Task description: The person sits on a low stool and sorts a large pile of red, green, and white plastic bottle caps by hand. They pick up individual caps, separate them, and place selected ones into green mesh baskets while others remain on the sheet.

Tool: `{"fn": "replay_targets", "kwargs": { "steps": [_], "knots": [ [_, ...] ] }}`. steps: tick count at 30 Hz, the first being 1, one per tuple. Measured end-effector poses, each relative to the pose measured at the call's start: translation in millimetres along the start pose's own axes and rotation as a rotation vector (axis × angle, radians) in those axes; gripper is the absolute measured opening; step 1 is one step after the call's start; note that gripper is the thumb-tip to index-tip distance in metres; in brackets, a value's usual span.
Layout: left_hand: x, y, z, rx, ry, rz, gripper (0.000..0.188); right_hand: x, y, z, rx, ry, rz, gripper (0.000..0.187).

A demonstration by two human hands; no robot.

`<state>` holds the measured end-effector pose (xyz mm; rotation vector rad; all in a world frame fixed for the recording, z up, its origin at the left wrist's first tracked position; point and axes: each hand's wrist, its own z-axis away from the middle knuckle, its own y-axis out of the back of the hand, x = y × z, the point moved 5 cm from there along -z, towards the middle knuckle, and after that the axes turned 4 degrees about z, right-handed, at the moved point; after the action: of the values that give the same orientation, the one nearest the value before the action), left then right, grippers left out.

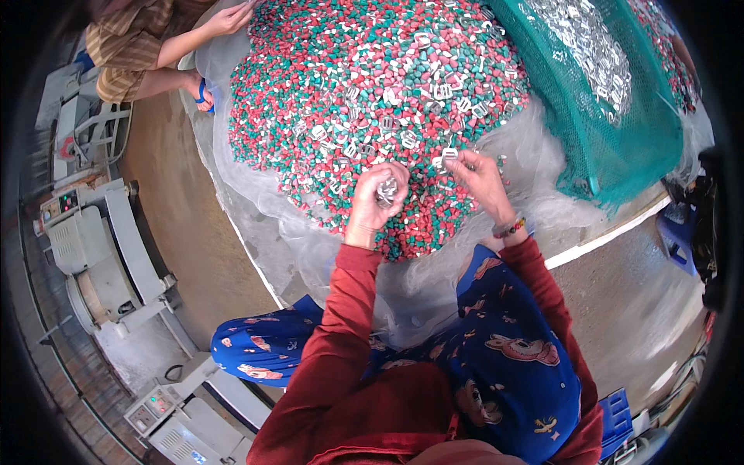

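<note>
In front of me spreads a wide heap of small red, green and white pebble-like pieces (310, 93), with silvery slotted metal buckles (408, 139) scattered over it. My left hand (367, 203) hovers above the near part of the heap, its fingers curled around several metal buckles (387, 188). Off to its right, my right hand (484, 182) pinches one slotted buckle (449, 154) between thumb and fingers, just over the pieces. A beaded bracelet (509, 229) circles the right wrist.
A green mesh net (620, 159) at the far right holds a pile of metal buckles (589, 54). Thin whitish netting (310, 232) lies under the heap. Another person's hand (230, 19) reaches in at the far left. Grey machines (97, 263) stand along the left side.
</note>
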<state>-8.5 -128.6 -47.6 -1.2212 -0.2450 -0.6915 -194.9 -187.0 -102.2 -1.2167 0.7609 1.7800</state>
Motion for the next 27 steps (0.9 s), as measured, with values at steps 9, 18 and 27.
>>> {"fn": "replay_targets", "kwargs": {
  "steps": [9, 18, 27],
  "knots": [
    [19, 18, -47, 0.413, -0.249, -1.472, 0.024, -5, -10, 18, -0.083, -0.364, -0.651, 0.010],
    [-14, 49, -23, 0.509, -0.228, -0.797, 0.016, -18, -4, 33, -0.330, -0.174, -1.016, 0.015],
    [-7, 42, 7, 0.426, 0.062, -0.493, 0.024, -25, -27, 33, -0.625, -0.042, -1.462, 0.024]
  ]
}}
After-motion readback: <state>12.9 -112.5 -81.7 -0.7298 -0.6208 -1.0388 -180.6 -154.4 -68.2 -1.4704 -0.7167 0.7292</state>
